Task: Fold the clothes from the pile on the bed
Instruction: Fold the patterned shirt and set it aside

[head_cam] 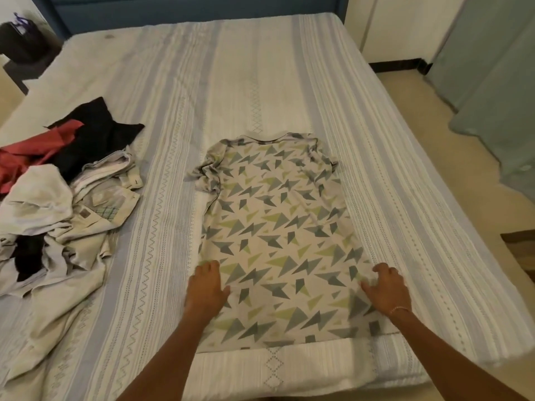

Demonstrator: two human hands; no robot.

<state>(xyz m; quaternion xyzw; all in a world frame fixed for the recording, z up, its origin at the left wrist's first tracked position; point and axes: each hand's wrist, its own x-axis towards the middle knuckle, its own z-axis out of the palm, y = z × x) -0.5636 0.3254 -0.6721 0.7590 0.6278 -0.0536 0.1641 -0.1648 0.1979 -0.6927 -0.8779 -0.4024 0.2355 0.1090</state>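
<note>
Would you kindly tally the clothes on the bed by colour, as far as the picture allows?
Patterned shirt, laid flat: 1
Red piece in the pile: 1
Black patches: 2, perhaps one garment
Pale pieces: tangled, at least 2
Total: at least 5

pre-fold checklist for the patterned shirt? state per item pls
1. Shirt lying flat on bed: ok, body is spread out.
2. Left sleeve smoothed: not ok, it is bunched near the shoulder.
3. Left hand on the shirt's left edge: ok, fingers curled at the edge.
4. Right hand on the right edge: ok, fingers bent over the cloth.
5. Pile apart from the shirt: ok, bare sheet lies between them.
6. Hem aligned front to back: cannot tell.
</note>
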